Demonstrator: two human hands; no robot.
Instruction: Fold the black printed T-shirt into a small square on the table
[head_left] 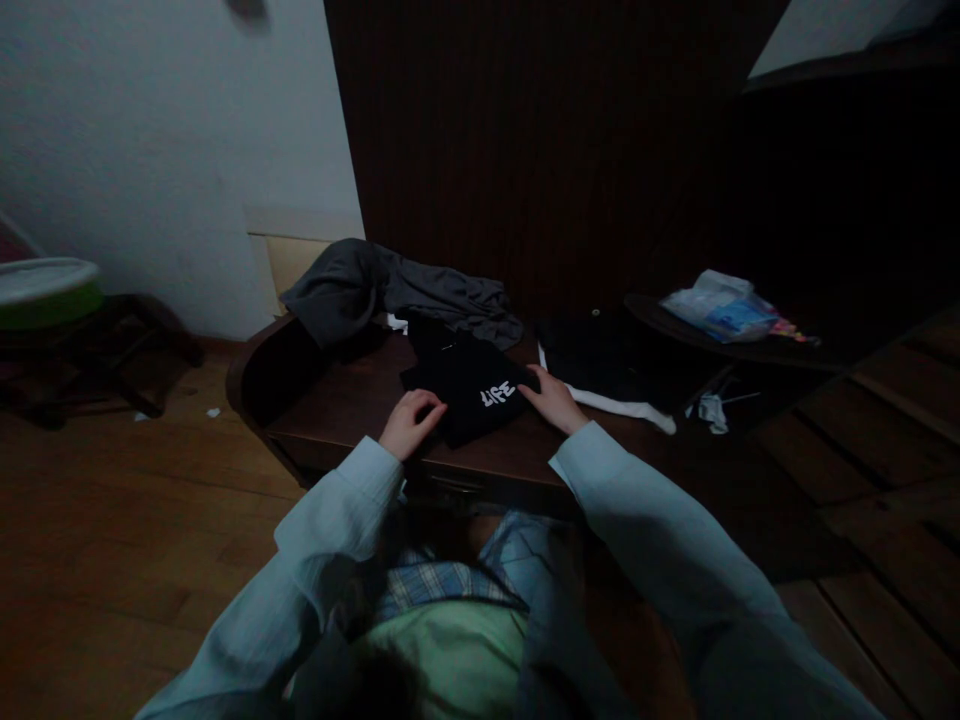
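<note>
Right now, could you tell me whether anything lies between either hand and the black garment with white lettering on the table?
Nothing visible does. The left hand and the right hand both already rest on the black garment, one at each side of it on the table.

We see a black garment [469, 385] folded into a compact, roughly square bundle, lying flat on the dark wooden worktop [352, 400] near its front edge. White lettering on its right part reads upside down to us.

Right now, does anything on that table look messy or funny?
Yes. A grey garment lies crumpled in a heap at the table's back, unlike the folded black garment under both hands. Its white lettering reads upside down.
</note>
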